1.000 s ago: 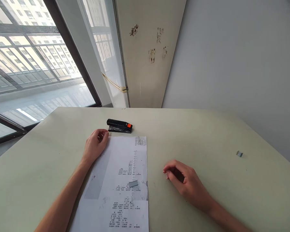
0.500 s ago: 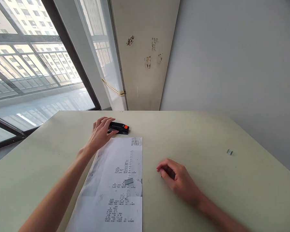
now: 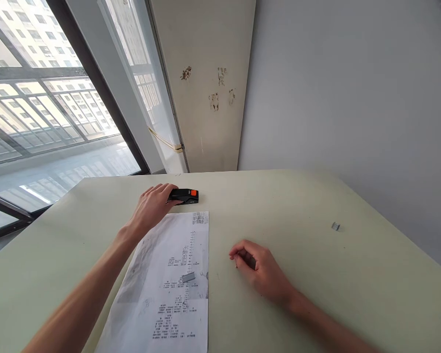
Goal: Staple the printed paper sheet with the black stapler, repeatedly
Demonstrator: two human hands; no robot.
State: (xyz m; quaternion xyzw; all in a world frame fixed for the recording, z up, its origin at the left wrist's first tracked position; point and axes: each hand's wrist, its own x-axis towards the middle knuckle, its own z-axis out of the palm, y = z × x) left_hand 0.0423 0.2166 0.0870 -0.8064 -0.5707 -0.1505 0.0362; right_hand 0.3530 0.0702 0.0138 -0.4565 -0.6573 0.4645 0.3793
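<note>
Carrying one printed sheet (image 3: 132, 318), the bench (image 3: 279, 206) spans the foreground. Of two hands, the left hand (image 3: 151, 208) has just closed around one stapler (image 3: 187, 196) beyond the sheet, securing it; the right hand (image 3: 266, 275) curls narrow, nothing visible inside. Two grey pieces: a larger strip (image 3: 188, 278) on the sheet, a smaller piece (image 3: 335, 226) on the bench.

One stapler (image 3: 189, 196), two gray strips (image 3: 188, 278) (image 3: 335, 226), two hands (image 3: 153, 206) (image 3: 259, 268).
</note>
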